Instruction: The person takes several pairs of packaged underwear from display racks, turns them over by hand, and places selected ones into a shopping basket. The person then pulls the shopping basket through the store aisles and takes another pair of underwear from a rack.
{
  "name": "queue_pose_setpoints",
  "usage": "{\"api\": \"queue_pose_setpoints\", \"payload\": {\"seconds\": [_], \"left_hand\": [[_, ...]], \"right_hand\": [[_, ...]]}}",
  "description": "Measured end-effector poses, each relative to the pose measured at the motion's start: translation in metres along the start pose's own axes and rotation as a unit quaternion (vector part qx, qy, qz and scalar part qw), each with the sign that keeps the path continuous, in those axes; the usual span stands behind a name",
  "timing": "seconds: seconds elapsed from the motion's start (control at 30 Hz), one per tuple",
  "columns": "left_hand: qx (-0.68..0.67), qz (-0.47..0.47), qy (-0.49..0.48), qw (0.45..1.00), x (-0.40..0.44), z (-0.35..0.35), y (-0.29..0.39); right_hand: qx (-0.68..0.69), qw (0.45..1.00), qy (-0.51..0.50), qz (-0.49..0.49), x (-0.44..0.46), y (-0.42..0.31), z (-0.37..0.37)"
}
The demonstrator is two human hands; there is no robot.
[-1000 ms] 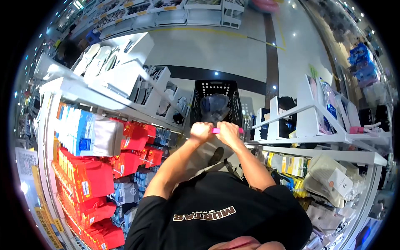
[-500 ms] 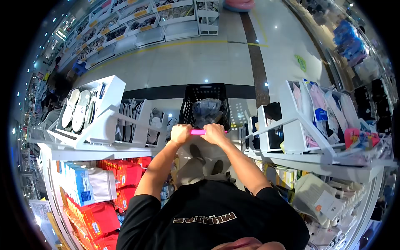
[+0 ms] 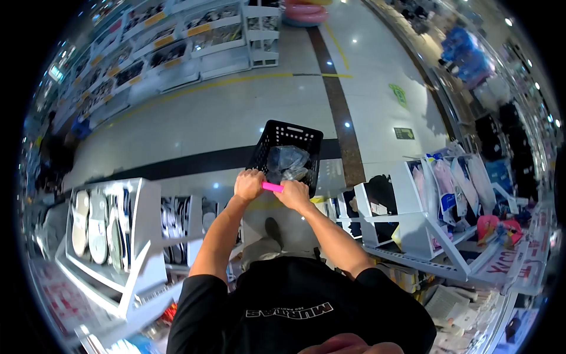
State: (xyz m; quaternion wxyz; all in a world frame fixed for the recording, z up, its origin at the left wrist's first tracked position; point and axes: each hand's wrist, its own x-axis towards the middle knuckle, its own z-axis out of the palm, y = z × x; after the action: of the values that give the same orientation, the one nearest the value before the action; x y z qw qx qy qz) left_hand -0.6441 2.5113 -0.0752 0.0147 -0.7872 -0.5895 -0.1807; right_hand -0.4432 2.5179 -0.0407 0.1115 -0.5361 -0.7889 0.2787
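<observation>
Both hands grip the pink handle (image 3: 272, 187) of a black shopping basket cart (image 3: 259, 147) in front of me. My left hand (image 3: 249, 184) is wrapped round the left end, and my right hand (image 3: 294, 194) closes round the right end. A short stretch of pink shows between them. Inside the basket lie clear and bluish plastic-wrapped items (image 3: 288, 161); what they contain I cannot make out. The basket is turned slightly, its far end pointing up and right.
A white rack of insoles (image 3: 99, 230) stands close on my left. On the right, a white rack (image 3: 407, 203) holds packaged goods. Tiled floor (image 3: 236, 112) stretches ahead to tiered white shelves (image 3: 218, 56). Pink inflatable rings (image 3: 305, 13) lie beyond, and blue bags (image 3: 466, 56) hang far right.
I have moved forward with the cart, and the side racks have slid back toward me. The view has turned right, and the basket now sits at an angle. Both hands keep their grip.
</observation>
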Motion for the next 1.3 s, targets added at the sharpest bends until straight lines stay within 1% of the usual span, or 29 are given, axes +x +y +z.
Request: {"api": "queue_pose_setpoints", "payload": {"seconds": [0.1, 0.13, 0.2, 0.27, 0.3, 0.4, 0.6, 0.67, 0.73, 0.8, 0.83, 0.97, 1.1, 1.17, 1.3], "left_hand": [[0.012, 0.023, -0.012, 1.000, 0.049, 0.007, -0.021], [0.020, 0.021, -0.015, 0.999, 0.059, 0.011, -0.024], [0.031, 0.032, -0.006, 0.999, 0.084, 0.021, -0.033], [0.045, 0.036, -0.001, 0.998, 0.108, 0.031, -0.040], [0.043, 0.031, -0.026, 0.998, 0.120, 0.032, -0.043], [0.012, 0.036, -0.053, 0.998, 0.156, 0.036, -0.053], [0.005, 0.080, -0.081, 0.993, 0.223, 0.054, -0.065], [0.000, 0.109, -0.076, 0.991, 0.253, 0.062, -0.068], [0.010, 0.128, -0.086, 0.988, 0.282, 0.069, -0.068], [0.024, 0.135, -0.109, 0.985, 0.310, 0.077, -0.067], [0.031, 0.136, -0.119, 0.983, 0.325, 0.081, -0.065], [0.024, 0.183, -0.112, 0.976, 0.386, 0.109, -0.060], [0.024, 0.212, -0.140, 0.967, 0.446, 0.134, -0.050], [0.024, 0.226, -0.152, 0.962, 0.477, 0.148, -0.041], [0.019, 0.254, -0.138, 0.957, 0.530, 0.168, -0.015]], "right_hand": [[-0.001, 0.999, 0.016, 0.043, 0.034, -0.002, -0.009], [-0.005, 0.998, 0.034, 0.043, 0.045, 0.002, -0.009], [-0.015, 0.996, 0.059, 0.059, 0.064, 0.007, -0.009], [-0.010, 0.994, 0.060, 0.090, 0.087, 0.010, -0.013], [-0.006, 0.993, 0.060, 0.105, 0.096, 0.013, -0.015], [-0.005, 0.987, 0.098, 0.125, 0.125, 0.023, -0.015], [0.014, 0.983, 0.110, 0.144, 0.172, 0.045, -0.037], [0.022, 0.981, 0.112, 0.155, 0.191, 0.058, -0.041], [0.035, 0.982, 0.126, 0.138, 0.205, 0.070, -0.053], [0.043, 0.982, 0.117, 0.140, 0.225, 0.084, -0.062], [0.048, 0.981, 0.119, 0.148, 0.234, 0.090, -0.067], [0.077, 0.972, 0.129, 0.180, 0.267, 0.123, -0.092], [0.108, 0.967, 0.131, 0.190, 0.296, 0.158, -0.121], [0.107, 0.962, 0.154, 0.199, 0.309, 0.173, -0.136], [0.092, 0.950, 0.201, 0.221, 0.332, 0.210, -0.158]]}}
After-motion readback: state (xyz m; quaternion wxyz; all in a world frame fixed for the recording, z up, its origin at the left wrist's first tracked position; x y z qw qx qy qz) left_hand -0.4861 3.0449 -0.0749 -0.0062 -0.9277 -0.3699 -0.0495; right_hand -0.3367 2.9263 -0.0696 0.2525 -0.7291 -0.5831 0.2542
